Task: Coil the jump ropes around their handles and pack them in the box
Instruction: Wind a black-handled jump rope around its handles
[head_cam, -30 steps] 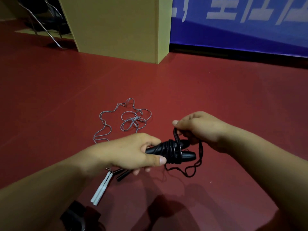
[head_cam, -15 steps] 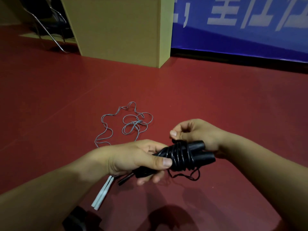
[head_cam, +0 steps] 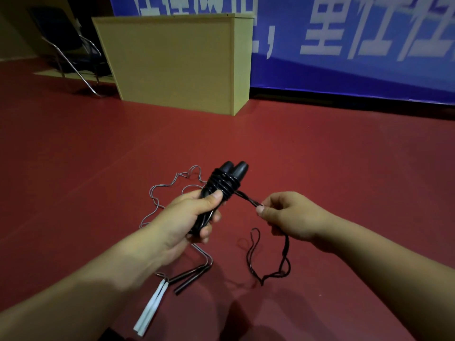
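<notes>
Our left hand [head_cam: 187,217] is gripping the black handles [head_cam: 227,178], pointing toward one o'clock. Our right hand [head_cam: 288,217] is pinching the black rope [head_cam: 248,199] at three o'clock of them.

The black jump rope handles [head_cam: 227,177] look like smooth, slightly glossy plastic, as does the black cord [head_cam: 222,184] coiled round them. Beneath them, the red floor [head_cam: 320,156] is matt and smooth. Beyond the handles, the cabinet [head_cam: 177,62] looks like matt yellowish wood laminate.
</notes>
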`<state>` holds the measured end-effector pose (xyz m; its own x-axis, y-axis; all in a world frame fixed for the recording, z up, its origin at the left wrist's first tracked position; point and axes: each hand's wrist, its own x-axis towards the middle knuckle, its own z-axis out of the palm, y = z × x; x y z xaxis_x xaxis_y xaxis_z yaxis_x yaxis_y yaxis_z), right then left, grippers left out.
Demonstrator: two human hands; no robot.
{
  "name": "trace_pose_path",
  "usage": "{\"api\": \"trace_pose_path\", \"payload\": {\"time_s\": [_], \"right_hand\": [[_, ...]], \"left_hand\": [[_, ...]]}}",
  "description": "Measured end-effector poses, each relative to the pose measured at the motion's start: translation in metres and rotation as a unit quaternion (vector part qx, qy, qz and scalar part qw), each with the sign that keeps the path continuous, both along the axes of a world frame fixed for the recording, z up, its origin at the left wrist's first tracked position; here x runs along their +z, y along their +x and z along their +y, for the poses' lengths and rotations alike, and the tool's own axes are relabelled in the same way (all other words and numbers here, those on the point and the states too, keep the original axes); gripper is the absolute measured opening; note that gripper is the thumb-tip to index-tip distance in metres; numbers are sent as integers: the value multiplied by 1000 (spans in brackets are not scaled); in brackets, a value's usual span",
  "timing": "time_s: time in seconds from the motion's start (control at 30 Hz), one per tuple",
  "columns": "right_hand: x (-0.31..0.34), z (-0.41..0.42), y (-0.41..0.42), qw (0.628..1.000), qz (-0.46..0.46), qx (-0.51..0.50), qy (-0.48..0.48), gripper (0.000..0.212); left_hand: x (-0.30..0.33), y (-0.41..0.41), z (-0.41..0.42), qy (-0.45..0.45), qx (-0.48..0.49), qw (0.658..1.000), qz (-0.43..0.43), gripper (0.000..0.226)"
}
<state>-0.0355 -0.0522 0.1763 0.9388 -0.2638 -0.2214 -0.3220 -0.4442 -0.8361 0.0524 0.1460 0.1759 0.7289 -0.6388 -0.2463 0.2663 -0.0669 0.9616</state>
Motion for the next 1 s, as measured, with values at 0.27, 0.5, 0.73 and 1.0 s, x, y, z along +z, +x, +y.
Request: {"api": "trace_pose_path", "payload": {"time_s": [0.27, 0.5, 0.73, 1.0], "right_hand": [[6, 7, 1, 998, -15, 12, -62, 19], [13, 18, 1, 994, -1, 24, -105, 26], [18, 26, -4, 990, -1, 28, -139, 32], [13, 17, -2, 977, -118, 21, -175, 21]], "left_hand": [[-13, 10, 2, 115, 70, 989, -51, 11], [-15, 18, 5, 181, 92, 974, -103, 20], [-22, 27, 8, 250, 113, 947, -169, 20], [-26, 17, 7, 327, -41, 904, -272, 18]]}}
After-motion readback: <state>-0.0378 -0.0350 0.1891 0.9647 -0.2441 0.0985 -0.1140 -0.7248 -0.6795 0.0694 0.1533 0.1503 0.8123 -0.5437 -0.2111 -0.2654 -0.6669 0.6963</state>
